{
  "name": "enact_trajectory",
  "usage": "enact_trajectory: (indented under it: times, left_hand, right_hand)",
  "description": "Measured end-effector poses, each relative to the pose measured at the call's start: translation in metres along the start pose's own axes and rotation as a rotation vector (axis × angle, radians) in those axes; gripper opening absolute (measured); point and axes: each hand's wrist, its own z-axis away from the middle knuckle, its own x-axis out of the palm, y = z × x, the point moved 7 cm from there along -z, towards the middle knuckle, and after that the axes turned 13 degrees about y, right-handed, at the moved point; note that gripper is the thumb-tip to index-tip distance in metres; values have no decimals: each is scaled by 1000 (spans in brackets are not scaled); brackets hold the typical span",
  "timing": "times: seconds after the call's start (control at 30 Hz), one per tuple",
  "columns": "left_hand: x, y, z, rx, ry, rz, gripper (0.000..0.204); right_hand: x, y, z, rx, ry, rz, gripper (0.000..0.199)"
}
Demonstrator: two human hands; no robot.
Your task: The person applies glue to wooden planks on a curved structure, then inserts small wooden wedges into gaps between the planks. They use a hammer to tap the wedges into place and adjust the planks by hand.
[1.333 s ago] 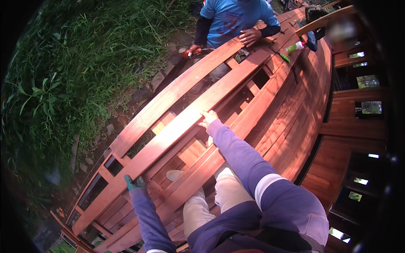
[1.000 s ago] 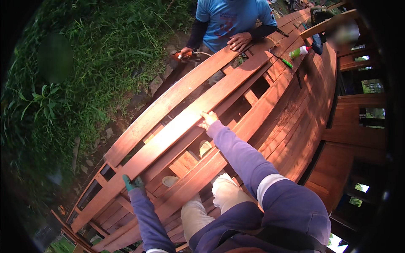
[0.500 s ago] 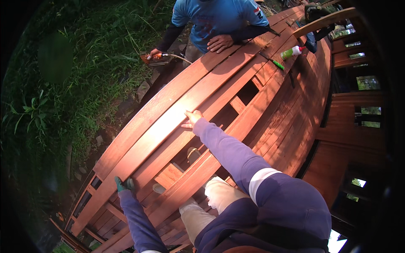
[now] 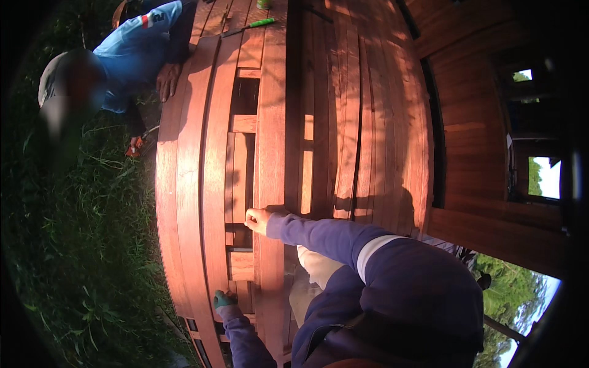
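Observation:
A long reddish-brown wooden plank [image 4: 215, 178] runs away from me at the left of an open wooden frame. My left hand [image 4: 225, 299], in a green glove, is closed on this plank's right edge near the lower end. Farther up, my bare right hand [image 4: 257, 221] is held over the left edge of a wide beam [image 4: 270, 147], beside an opening. Its fingers are curled together, and whatever they hold, if anything, is hidden. Short crosspieces [image 4: 244, 124] bridge the dark gaps between plank and beam.
At the far left a co-worker in a blue shirt [image 4: 138, 37] leans over the planks, one hand [image 4: 167, 81] on the wood, an orange tool [image 4: 134, 147] by the other. A green-handled tool [image 4: 261, 23] lies far ahead. Grass [image 4: 80, 257] borders the left; a wooden wall [image 4: 472, 141] stands right.
My view has swung to the right. My right hand has left the plank for the beam's edge, its fingers now curled. The co-worker leans lower; my left hand stays at the plank.

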Motion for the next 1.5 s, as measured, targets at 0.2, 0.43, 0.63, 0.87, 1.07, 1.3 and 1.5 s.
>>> enact_trajectory:
  times: [0.2,0.43,0.63,0.87,1.07,1.3,1.5]
  left_hand:
    - [92,-90,126,166,-556,-543,26]
    - [87,-164,209,399,-1074,-1494,28]
    - [137,-208,272,541,-1244,-1941,28]
    - [175,-220,310,722,-1372,-2211,27]
    - [204,-188,340,919,-1451,-2349,28]
    - [245,-174,377,1124,-1429,-2521,28]
    - [266,-234,438,1243,-1498,-2648,28]
  right_hand:
    - [-137,239,215,464,586,387,17]
    - [-97,356,523,1188,366,170,38]
    - [0,290,585,1247,174,-195,40]
    - [4,321,521,1180,506,-414,44]
    - [-23,302,531,1164,767,-484,44]
    - [26,271,581,1413,797,-649,40]
    - [63,243,597,1477,849,-787,41]
